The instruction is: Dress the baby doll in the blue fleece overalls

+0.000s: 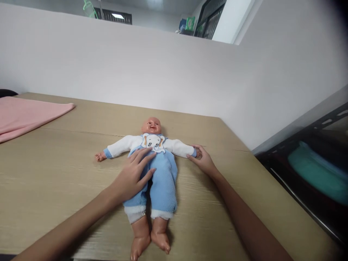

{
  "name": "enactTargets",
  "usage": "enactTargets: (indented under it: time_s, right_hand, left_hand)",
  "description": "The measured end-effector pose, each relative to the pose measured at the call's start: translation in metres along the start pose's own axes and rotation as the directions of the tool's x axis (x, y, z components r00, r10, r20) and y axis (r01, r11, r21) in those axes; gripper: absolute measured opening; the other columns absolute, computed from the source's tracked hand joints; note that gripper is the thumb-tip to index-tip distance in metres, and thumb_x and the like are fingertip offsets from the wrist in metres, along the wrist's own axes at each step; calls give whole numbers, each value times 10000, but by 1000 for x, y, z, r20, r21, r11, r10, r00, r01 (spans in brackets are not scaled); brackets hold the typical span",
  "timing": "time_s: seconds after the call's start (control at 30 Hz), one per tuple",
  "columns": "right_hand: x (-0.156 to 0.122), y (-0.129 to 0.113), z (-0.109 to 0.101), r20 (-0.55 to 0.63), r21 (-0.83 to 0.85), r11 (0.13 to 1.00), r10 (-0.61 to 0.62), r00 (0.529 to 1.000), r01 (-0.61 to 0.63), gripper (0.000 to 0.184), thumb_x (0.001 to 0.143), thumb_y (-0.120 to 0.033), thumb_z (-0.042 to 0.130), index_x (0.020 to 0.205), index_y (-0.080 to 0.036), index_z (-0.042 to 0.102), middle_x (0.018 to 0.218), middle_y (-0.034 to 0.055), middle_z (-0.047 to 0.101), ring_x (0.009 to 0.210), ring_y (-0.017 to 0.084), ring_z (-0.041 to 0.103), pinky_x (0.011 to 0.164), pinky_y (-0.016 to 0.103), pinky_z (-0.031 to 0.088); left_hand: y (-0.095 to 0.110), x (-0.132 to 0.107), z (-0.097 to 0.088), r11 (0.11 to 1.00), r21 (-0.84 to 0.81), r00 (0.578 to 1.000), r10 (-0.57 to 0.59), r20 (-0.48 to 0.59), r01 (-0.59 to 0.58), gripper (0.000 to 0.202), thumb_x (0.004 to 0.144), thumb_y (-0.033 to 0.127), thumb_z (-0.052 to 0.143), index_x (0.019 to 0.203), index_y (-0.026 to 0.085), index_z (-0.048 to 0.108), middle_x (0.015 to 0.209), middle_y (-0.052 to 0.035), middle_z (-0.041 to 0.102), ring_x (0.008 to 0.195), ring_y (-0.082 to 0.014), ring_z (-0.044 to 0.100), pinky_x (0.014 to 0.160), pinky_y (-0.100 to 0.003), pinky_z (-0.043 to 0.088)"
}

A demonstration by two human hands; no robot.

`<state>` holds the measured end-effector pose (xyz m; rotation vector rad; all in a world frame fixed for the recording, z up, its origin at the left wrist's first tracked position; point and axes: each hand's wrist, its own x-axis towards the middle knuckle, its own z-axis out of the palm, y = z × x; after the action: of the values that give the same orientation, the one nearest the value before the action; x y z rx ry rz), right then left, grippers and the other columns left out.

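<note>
A baby doll in a blue and white romper lies on its back on the wooden table, head toward the wall, arms spread out. My left hand rests flat on the doll's belly and hip, fingers stretched out toward its chest. My right hand is at the end of the doll's outstretched arm, fingers closed around its small hand and cuff.
A pink cloth lies on the table's far left. A white partition wall runs behind the table. To the right, past the table edge, stands a dark rack holding something teal.
</note>
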<state>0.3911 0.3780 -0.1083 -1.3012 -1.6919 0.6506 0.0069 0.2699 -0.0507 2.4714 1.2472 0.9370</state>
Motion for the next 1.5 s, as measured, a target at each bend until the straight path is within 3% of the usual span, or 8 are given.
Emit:
enactTargets:
  time_s: [0.23,0.33,0.43,0.63,0.87,1.17,1.37,1.5]
  right_hand:
    - [-12,-49,7,-72,-265,927,-292,954,263,452,895,-465,807,1291,-255,744,1439,166,719,1416,428,595,1304,675,339]
    - [-54,-101,22,101,-229,877,-410,907,422,342,1007,-377,721,1340,-297,733,1420,120,736,1380,396,645,1328,659,334]
    - [-118,-146,41,269,-167,907,-336,902,388,544,1006,-414,787,1524,-349,633,1644,120,595,1521,430,556,1291,642,432]
    - [-217,-160,74,279,-254,942,-145,949,219,1277,710,-352,1031,1769,-345,319,1891,160,163,1619,580,423,1169,731,596]
    - [-230,-145,89,201,-214,944,-210,957,252,977,728,-92,766,1640,-335,513,1872,117,267,1582,491,528,1083,559,702]
    - [-248,-136,90,143,-310,887,-312,939,342,785,940,-160,693,1677,-387,544,1594,109,680,1272,362,803,907,387,755]
    - [-247,-140,77,98,-240,930,-262,960,278,798,936,-318,781,1687,-351,515,1580,132,671,1342,411,748,1033,503,722]
    - [-206,-137,48,27,-124,980,-150,988,152,497,1075,-373,643,1570,-346,607,1505,124,714,1386,383,697,1142,558,641]
  left_hand:
    - [40,-117,2,949,11,935,-307,-177,314,771,1071,502,667,1752,354,339,1796,-168,406,1618,-447,461,1237,-736,514]
    - [45,-158,19,951,-17,930,-305,-207,308,1172,856,577,862,1808,410,201,1744,-169,497,1533,-523,560,1119,-751,616]
    - [42,-177,35,961,-42,948,-275,-160,272,1476,625,629,994,1815,423,145,1681,-167,580,1391,-553,677,1000,-718,692]
    - [45,-179,43,959,122,948,-223,-226,254,1240,781,599,906,1774,270,241,1588,-236,630,1345,-495,719,970,-638,711]
    - [45,-178,31,965,75,949,-229,-215,250,873,798,388,809,1603,327,479,1461,-154,716,1258,-406,767,968,-553,715]
    - [30,-184,22,981,92,971,-152,-183,170,770,827,336,835,1547,380,565,1389,-84,769,1179,-347,798,926,-451,719]
    - [33,-184,10,969,83,960,-213,-183,231,718,884,443,830,1545,385,557,1447,-121,678,1300,-376,720,1037,-530,683]
    - [46,-158,-18,988,67,984,-132,-123,141,812,871,569,864,1586,385,525,1558,-134,620,1366,-403,664,1038,-554,675]
